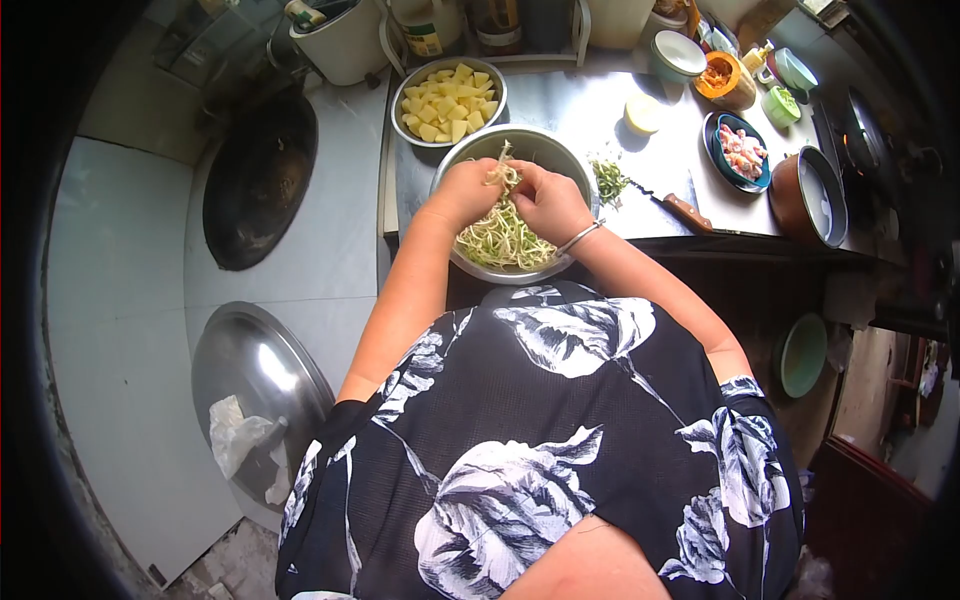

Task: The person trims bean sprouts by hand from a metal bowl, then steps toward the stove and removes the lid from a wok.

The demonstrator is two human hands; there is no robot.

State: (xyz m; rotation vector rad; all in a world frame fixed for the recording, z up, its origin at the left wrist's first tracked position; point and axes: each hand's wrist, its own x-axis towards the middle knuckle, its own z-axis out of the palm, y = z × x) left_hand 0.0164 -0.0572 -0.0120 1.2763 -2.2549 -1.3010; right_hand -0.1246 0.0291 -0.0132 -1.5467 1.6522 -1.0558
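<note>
A metal bowl [512,276] on the counter in front of me holds a heap of thin, pale green-white sprouts [505,240]. Above it, my left hand [466,192] is closed around a small bunch of the same sprouts. My right hand [553,203], with a bracelet at the wrist, pinches at that bunch from the other side. Both hands meet over the far half of the bowl, and some fingertips are hidden. Right of the bowl lies a small pile of green trimmings [608,180], close to a knife [686,212] with a wooden handle.
Potato chunks [450,105] fill a bowl behind mine. On the right are a plate of raw meat [742,153], a cut pumpkin [735,85], a brown pot [800,195] and a yellow-topped round piece [642,113]. A wok [262,180] and metal lid [255,350] lie left.
</note>
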